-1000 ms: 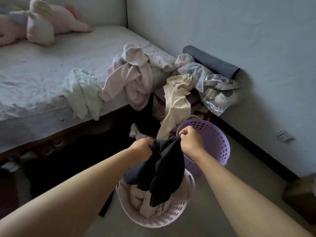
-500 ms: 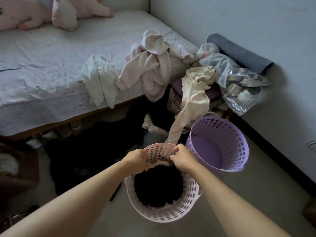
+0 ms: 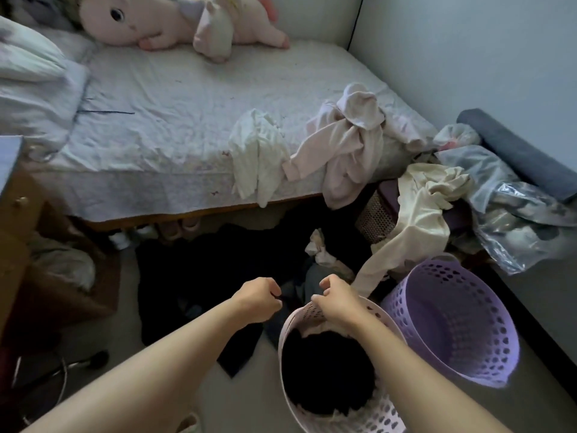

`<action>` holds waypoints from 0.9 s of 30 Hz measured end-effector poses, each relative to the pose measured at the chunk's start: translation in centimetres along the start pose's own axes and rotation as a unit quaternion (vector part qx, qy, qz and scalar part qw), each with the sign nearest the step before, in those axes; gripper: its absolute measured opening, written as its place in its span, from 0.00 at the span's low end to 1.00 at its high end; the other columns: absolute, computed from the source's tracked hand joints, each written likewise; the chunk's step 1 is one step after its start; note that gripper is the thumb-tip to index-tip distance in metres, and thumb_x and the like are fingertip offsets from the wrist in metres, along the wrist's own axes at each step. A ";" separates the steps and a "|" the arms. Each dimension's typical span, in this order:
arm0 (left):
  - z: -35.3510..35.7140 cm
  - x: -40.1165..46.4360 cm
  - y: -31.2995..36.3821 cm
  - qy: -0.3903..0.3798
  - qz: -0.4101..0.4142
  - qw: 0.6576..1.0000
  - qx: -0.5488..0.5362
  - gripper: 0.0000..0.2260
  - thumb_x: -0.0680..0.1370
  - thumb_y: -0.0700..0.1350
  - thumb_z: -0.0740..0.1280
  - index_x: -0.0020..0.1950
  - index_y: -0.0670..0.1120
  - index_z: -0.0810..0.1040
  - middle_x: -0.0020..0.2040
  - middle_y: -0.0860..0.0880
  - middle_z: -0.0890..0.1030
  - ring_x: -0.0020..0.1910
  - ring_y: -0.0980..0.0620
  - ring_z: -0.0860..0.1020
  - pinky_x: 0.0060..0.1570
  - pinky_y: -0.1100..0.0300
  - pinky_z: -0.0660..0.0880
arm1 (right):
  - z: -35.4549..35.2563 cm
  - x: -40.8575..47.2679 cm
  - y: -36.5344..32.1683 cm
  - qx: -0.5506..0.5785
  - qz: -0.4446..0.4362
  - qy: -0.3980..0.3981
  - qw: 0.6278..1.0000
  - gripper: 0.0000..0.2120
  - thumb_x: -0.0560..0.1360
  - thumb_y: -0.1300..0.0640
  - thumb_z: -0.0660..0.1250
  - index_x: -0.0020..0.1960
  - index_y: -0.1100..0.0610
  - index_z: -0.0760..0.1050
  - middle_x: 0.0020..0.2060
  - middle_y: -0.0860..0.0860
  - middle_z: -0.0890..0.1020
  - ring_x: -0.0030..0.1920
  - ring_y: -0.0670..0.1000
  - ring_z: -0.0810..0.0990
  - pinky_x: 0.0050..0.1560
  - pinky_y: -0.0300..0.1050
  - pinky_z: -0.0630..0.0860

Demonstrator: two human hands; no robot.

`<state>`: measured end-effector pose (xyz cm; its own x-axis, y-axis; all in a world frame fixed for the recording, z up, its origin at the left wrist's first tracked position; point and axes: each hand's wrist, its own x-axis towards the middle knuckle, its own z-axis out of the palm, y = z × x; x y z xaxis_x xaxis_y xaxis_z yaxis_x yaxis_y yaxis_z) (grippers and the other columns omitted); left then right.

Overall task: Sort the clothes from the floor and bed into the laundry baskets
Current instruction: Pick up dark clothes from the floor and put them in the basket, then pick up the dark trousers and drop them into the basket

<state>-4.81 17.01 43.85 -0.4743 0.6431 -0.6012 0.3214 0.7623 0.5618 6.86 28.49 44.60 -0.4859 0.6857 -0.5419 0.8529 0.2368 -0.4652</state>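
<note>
A black garment (image 3: pixel 327 370) fills the pale pink laundry basket (image 3: pixel 385 414) at the bottom centre, lying on light clothes. Beside it on the right, the purple basket (image 3: pixel 452 323) holds nothing. My left hand (image 3: pixel 256 300) hovers just left of the pink basket's far rim, fingers curled. My right hand (image 3: pixel 335 300) is curled over that rim. A white garment (image 3: pixel 259 157) and a pale pink garment (image 3: pixel 346 148) hang over the bed edge. A cream garment (image 3: pixel 415 214) drapes down to the purple basket. Dark clothes (image 3: pixel 203 276) cover the floor.
A pink plush toy (image 3: pixel 162 23) and a pillow (image 3: pixel 31 64) lie at the head of the bed. A wooden nightstand (image 3: pixel 15 214) stands at the left. Plastic bags (image 3: pixel 515 220) and a grey roll (image 3: pixel 515 151) are piled against the right wall.
The black garment went from both hands down into the pink basket. Both hands let go and lifted to its far rim. The view has tilted up toward the bed.
</note>
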 end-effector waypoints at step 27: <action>-5.8 19.1 -24.5 0.001 -0.175 0.980 -0.093 0.20 0.78 0.45 0.65 0.69 0.47 0.68 0.59 0.48 0.79 0.55 0.51 0.78 0.55 0.58 0.75 | 23.5 21.1 -11.1 -0.089 -0.025 -0.154 0.984 0.21 0.78 0.53 0.64 0.68 0.57 0.65 0.63 0.55 0.74 0.62 0.55 0.74 0.58 0.45 0.73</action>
<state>-26.52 10.18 21.84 -0.5313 0.3439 -0.7743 -0.0159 0.9097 0.4150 -17.30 24.13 21.86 -0.5392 0.4352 -0.7210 0.8332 0.4003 -0.3815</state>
